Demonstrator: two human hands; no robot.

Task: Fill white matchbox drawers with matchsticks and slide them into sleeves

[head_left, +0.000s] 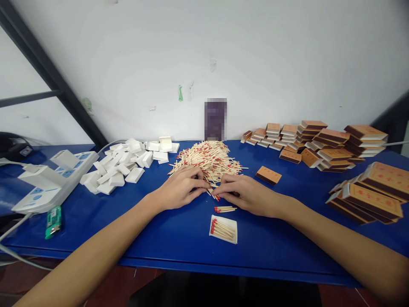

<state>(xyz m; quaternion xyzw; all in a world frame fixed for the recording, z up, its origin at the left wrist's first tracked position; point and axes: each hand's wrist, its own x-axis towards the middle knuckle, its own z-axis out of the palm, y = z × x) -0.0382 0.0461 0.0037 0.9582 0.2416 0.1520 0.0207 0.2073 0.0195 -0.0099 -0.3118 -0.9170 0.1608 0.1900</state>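
A large heap of red-tipped matches (207, 157) lies at the middle of the blue table. My left hand (185, 187) is at the heap's front left edge, its bent fingertips touching matches. Facing it, my right hand (241, 192) has its fingers drawn together at loose matches by the front of the heap; what they grip is too small to make out. A few matches (225, 209) lie side by side just in front of the hands. Nearer the table edge, a white inner tray (234, 240) holds several matches with their heads to the left.
White inner trays (118, 166) are piled on the left, beside a power strip (64, 187) and a green lighter (53, 221). Orange-brown matchbox sleeves (332, 153) stand stacked on the right; one sleeve (269, 175) lies alone by my right hand. A white wall (143, 64) rises behind.
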